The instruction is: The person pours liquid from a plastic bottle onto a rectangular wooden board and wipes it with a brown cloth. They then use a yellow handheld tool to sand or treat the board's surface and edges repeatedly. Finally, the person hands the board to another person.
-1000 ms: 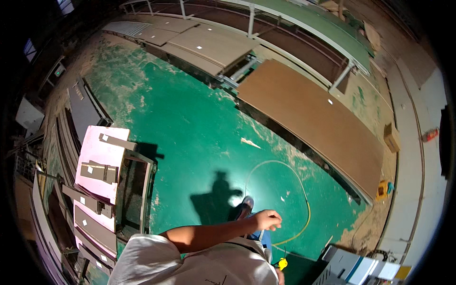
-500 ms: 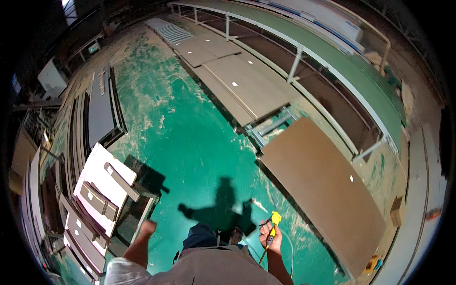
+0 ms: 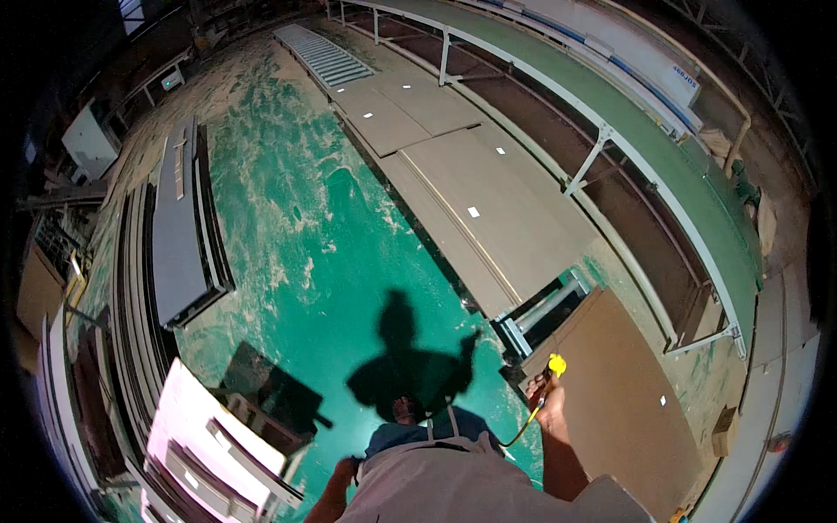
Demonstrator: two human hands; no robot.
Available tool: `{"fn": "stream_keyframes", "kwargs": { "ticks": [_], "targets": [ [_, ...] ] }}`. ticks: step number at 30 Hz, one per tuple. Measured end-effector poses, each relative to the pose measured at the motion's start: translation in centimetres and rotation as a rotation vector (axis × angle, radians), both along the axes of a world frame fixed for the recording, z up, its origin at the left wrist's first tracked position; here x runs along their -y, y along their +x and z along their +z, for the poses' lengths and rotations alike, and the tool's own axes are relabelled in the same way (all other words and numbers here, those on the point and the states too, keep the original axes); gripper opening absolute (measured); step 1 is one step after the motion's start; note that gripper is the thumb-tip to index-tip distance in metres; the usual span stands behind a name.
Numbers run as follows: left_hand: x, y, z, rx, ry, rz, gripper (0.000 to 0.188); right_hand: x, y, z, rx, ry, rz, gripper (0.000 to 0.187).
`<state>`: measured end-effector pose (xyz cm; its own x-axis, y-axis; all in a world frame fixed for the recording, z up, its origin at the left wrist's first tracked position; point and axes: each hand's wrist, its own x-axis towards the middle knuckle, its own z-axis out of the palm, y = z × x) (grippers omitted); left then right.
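My right hand (image 3: pixel 547 397) is closed round a small yellow hand tool (image 3: pixel 556 366) with a rounded head, which looks like an air gun. A thin yellow hose (image 3: pixel 521 433) curves from it toward my waist. The hand is held above the near left edge of a large brown panel (image 3: pixel 619 383) with a small white label; I cannot see contact between them. My left hand (image 3: pixel 344 472) hangs low by my left hip, beside my dark shorts, and its fingers are hard to make out.
Brown boards (image 3: pixel 488 209) lie in a row leading to a roller conveyor (image 3: pixel 323 54). A long green-topped bench (image 3: pixel 645 148) runs along the right. Stacked grey panels (image 3: pixel 179 235) and a pinkish board (image 3: pixel 187 405) bearing dark strips stand left of the dusty green floor (image 3: pixel 323 261).
My viewpoint has shifted, so the boards appear lower in view. My right hand has moved up and right with the yellow tool, over the brown panel. My left hand has come in beside my hip.
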<state>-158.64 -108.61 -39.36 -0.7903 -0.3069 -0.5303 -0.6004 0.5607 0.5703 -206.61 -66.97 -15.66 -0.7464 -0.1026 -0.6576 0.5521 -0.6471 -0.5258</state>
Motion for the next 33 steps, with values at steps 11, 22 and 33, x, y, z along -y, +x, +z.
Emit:
{"fn": "stream_keyframes", "kwargs": {
  "ticks": [11, 22, 33],
  "targets": [
    [34.1, -57.5, 16.8, -0.178, 0.390, 0.676, 0.019, 32.6, -29.0, 0.1, -0.241, -0.055, 0.435, 0.038],
    [49.1, -85.0, 16.2, 0.192, 0.187, 0.104, 0.047, 56.4, -60.9, -2.6, -0.206, 0.059, 0.476, 0.036],
    [88.4, -101.9, 2.8, 0.569, 0.259, 0.205, 0.034, 75.4, -97.6, -25.5, -0.475, 1.006, 0.127, 0.028]
  ]
}}
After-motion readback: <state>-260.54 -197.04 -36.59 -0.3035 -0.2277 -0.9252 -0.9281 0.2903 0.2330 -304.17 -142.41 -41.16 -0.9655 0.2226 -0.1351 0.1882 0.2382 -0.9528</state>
